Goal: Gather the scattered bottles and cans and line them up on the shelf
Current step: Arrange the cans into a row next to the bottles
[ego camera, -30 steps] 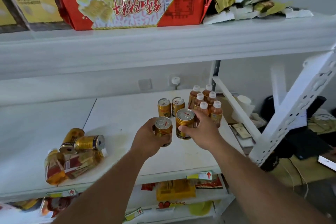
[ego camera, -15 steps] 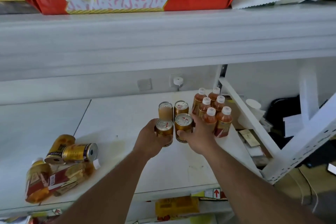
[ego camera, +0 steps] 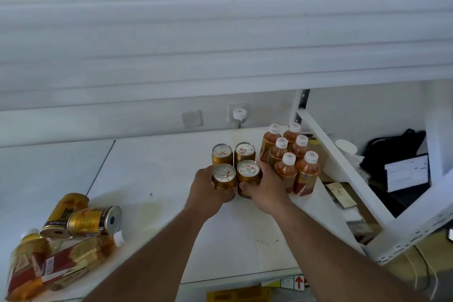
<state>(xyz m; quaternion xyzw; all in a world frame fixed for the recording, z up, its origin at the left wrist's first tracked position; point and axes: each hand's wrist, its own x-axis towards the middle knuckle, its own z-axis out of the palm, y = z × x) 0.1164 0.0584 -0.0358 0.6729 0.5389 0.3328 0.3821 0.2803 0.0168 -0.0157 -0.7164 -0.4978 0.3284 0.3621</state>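
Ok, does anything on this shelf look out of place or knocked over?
Yes. At the shelf's front left, two gold cans lie on their sides, and two bottles lie toppled beside them. The cans and bottles on the right stand upright in rows. A faint yellowish stain marks the shelf.

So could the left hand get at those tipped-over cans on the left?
Probably yes, once it lets go: the left hand grips an upright can, and bare shelf lies between it and the tipped-over cans.
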